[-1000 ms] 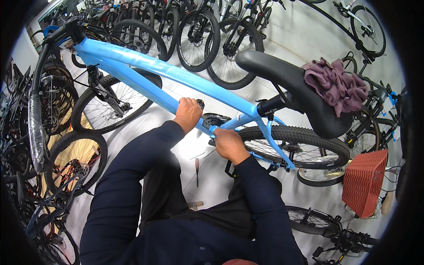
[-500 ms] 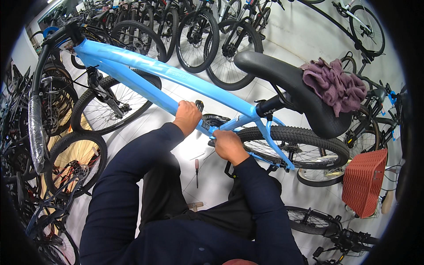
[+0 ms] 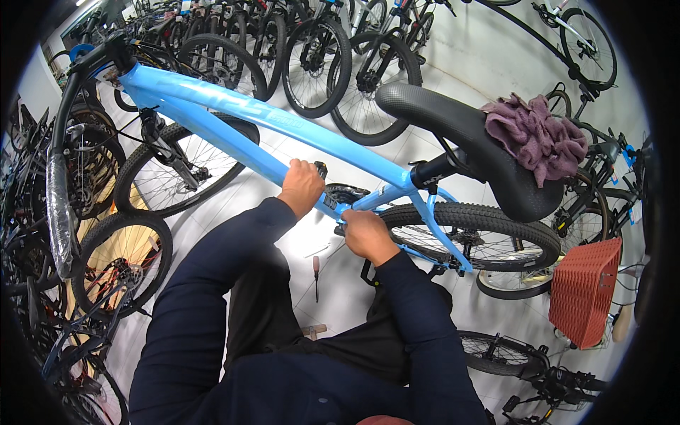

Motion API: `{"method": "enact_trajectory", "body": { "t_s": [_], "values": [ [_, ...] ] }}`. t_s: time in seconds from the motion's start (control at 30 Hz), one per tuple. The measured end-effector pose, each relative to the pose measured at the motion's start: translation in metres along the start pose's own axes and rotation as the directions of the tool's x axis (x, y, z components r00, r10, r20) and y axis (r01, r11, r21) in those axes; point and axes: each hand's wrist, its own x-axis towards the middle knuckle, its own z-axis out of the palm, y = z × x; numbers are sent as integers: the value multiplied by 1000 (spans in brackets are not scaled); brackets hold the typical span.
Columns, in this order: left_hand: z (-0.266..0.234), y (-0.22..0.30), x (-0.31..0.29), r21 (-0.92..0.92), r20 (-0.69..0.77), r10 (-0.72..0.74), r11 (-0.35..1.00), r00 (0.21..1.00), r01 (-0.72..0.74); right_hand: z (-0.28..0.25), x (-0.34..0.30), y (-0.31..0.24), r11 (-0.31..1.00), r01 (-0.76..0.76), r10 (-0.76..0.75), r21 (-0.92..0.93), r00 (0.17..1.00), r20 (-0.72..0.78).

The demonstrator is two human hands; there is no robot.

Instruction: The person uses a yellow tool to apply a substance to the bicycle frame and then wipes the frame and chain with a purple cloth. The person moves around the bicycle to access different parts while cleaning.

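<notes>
A light blue bicycle [image 3: 269,120] stands in front of me, its handlebar to the left and its black saddle [image 3: 453,124] to the right. My left hand [image 3: 302,188] is closed round the lower frame tube, close to a black pedal [image 3: 321,171]. Just right of it, my right hand [image 3: 368,236] is closed at the bottom of the frame, beside the rear tyre [image 3: 482,225]. Its fingers hide whatever they hold. The chainring [image 3: 346,193] shows partly behind the frame, above my right hand.
A screwdriver [image 3: 316,278] with a reddish handle lies on the pale floor below the frame. A purple cloth [image 3: 536,138] rests on the saddle. To the right is a red-brown basket [image 3: 584,294]. Several bicycles crowd the back and left; another [image 3: 503,354] is at the lower right.
Hardly anything differs. My left forearm and elbow have shifted very slightly; both hands keep their places on the bicycle.
</notes>
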Motion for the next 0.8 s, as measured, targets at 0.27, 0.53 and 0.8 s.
{"method": "enact_trajectory", "body": {
  "t_s": [0.27, 0.53, 0.8],
  "values": [
    [25, 14, 2, -143, -38, 4, 990, 999, -9, 4, 1, 2, 1000, 7, -6, 28, 1000, -26],
    [23, 21, 1, -93, -16, 64, 993, 998, -66, 4, 2, 2, 1000, 11, -11, 10, 1000, -13],
    [14, 25, 6, -119, 86, -43, 992, 995, 53, 5, 1, 2, 1000, 0, 0, 0, 1000, -13]
  ]
}}
